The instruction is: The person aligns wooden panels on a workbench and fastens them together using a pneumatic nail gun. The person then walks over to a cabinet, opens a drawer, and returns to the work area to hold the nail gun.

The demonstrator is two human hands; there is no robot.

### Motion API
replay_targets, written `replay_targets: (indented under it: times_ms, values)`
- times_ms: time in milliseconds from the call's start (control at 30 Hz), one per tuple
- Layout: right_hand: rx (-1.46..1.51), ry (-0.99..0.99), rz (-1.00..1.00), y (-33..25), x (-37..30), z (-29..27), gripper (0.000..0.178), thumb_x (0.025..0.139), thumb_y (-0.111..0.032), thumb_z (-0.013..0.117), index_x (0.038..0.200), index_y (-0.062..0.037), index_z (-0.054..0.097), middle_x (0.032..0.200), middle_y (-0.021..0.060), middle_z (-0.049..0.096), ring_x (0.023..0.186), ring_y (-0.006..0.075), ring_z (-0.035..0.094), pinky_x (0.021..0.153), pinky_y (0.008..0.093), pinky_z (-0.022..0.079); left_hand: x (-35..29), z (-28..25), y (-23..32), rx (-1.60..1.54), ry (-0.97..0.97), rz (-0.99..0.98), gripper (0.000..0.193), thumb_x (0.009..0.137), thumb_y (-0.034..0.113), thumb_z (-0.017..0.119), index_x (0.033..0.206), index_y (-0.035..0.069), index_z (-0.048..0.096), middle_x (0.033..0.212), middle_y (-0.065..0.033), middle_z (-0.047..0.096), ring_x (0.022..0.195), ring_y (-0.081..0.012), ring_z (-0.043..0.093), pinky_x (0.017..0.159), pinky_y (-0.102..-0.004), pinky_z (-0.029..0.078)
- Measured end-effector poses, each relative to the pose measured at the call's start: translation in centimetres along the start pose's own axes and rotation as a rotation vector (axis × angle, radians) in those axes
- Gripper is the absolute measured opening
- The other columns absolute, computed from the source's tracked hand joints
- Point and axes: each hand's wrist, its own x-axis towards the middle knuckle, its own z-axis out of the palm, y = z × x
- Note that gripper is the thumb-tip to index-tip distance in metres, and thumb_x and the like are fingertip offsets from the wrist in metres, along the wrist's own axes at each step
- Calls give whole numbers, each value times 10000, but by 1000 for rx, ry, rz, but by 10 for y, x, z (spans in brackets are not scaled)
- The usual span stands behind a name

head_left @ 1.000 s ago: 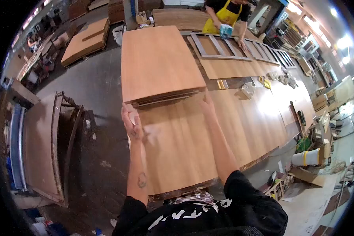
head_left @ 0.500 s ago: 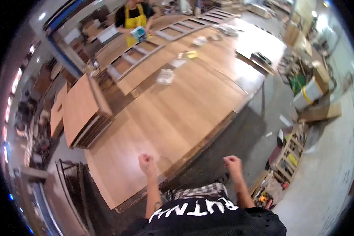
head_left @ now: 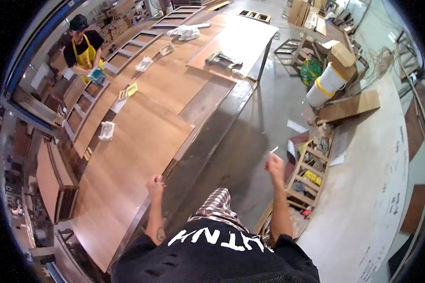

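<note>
My left hand [head_left: 156,184] is closed, its fingers curled, over the near right edge of a large table covered with wood-grain sheets [head_left: 127,160]. Nothing shows in it. My right hand [head_left: 275,168] is curled into a fist, held above the grey floor, with no object visible in it. Just beyond it in the picture, a thin white scrap [head_left: 273,150] appears to lie on the floor. Beneath that hand and to its right stands a slatted wooden frame [head_left: 307,174] with a yellow item [head_left: 312,177] among its slats.
Across the table, a person in a yellow apron [head_left: 86,55] holds a teal container [head_left: 97,76] by grey ladder-like frames [head_left: 80,107]. Stacked panels [head_left: 56,181] stand at left. White trays [head_left: 106,130] sit on the sheets. A white bucket [head_left: 327,85] and a long pale board [head_left: 363,188] are at right.
My view has swung to the right and I have stepped along the table's edge. Both hands stay closed; the right one is now raised farther forward. The other person still holds the teal container.
</note>
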Motion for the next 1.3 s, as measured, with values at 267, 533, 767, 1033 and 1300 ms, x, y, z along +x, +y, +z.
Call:
replay_targets:
  times_ms: [267,533,767,1033,1300]
  values:
    - [-840,-218,-824,-136,292,210,287,836,-189,555,1036,17,543,1050,221,568,1014,403,539,848,464,446,88,157,89,333,338,26,325,902,257,508,799,-46,562,709,-179,572,697,-301,557,653,-425,421]
    - [-1239,-391,-1207,-171,427,255,471,781,-274,570,1096,70,511,974,173,569,877,259,568,810,381,384,85,271,207,10,320,-425,412,933,282,533,675,-36,574,559,-109,538,606,-170,598,525,-295,462]
    - [-764,-1145,-652,-255,558,204,407,850,-367,569,955,26,565,886,134,602,794,258,605,659,374,481,90,335,236,-465,784,-422,142,843,63,621,896,-68,637,730,-112,631,670,-190,637,650,-284,559]
    - [-842,-1201,-643,-416,864,90,485,809,-429,650,994,18,612,840,127,637,752,187,596,660,353,468,102,504,327,62,1071,-703,462,934,364,502,648,1,493,494,-95,474,412,-165,480,410,-311,379]
    - [-1141,-957,-1407,-435,1068,97,338,815,-303,606,889,2,482,760,197,589,701,388,582,646,457,471,81,512,352,-450,1087,-503,438,898,381,598,672,18,498,577,-52,486,488,-180,541,492,-283,483]
